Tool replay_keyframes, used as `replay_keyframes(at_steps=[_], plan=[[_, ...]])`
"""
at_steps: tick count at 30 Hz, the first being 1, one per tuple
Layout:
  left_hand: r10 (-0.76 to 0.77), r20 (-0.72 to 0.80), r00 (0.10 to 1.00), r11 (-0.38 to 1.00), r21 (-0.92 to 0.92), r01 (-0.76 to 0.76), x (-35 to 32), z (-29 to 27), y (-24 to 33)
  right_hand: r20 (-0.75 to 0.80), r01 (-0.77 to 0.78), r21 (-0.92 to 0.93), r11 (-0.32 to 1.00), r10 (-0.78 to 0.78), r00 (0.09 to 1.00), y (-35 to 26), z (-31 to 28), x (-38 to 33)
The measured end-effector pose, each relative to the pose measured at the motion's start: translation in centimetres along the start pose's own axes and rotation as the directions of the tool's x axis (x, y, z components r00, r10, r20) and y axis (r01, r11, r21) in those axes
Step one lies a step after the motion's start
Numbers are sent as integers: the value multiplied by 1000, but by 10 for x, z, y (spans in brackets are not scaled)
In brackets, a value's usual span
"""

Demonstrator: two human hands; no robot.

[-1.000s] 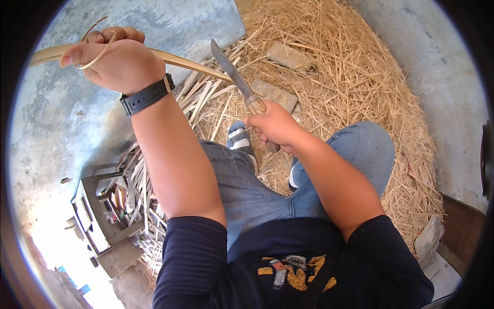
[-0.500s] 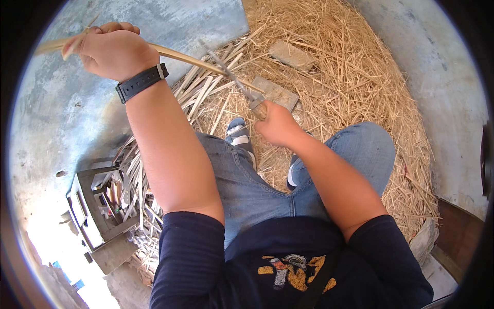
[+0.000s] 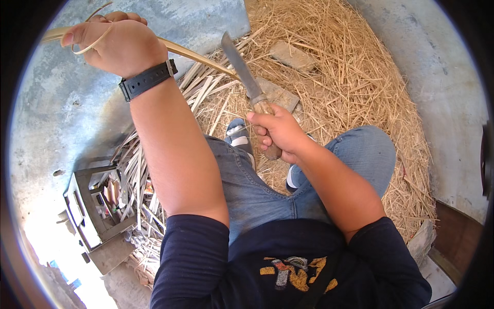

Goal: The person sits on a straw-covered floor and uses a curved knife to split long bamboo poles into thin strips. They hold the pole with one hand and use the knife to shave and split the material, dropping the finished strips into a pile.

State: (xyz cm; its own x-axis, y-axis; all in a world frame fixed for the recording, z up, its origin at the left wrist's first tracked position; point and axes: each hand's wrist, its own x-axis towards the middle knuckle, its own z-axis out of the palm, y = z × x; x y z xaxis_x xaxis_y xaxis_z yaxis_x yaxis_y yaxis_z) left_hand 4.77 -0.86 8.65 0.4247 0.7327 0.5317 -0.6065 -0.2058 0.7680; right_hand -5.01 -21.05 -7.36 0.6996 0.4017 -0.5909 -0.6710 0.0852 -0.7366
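At the upper left my left hand (image 3: 116, 44) is closed around a long, pale split bamboo strip (image 3: 198, 58). The strip slants down to the right, its lower end near the knife. A thin curled sliver (image 3: 95, 43) loops beside the thumb of that hand. In front of my lap my right hand (image 3: 278, 131) grips the wooden handle of a large knife (image 3: 242, 68). Its grey blade points up and slightly left, broad side showing. Whether the blade touches the strip, I cannot tell.
Shavings (image 3: 360, 82) cover the floor ahead and to the right, with two flat blocks, one grey (image 3: 278, 93) and one farther off (image 3: 292, 55). Split strips (image 3: 198, 90) lie left of my sandalled foot (image 3: 237, 135). A wooden frame (image 3: 98, 206) stands at lower left; bluish walls (image 3: 437, 77) flank me.
The knife has turned from edge-on to showing its broad side, and my right hand has rolled so its fingers show. My left hand has shifted slightly right and up; the curled sliver now shows.
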Motion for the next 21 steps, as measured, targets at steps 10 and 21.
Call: replay_keyframes(at_steps=[10,21], plan=[[8,-55,998,997,76,-4,-1,0,1,-64,227,-769,598,-426,903,33,-5,13],[-44,-76,996,991,122,53,-2,-16,-8,40,-24,-194,981,33,999,7,-13,18]])
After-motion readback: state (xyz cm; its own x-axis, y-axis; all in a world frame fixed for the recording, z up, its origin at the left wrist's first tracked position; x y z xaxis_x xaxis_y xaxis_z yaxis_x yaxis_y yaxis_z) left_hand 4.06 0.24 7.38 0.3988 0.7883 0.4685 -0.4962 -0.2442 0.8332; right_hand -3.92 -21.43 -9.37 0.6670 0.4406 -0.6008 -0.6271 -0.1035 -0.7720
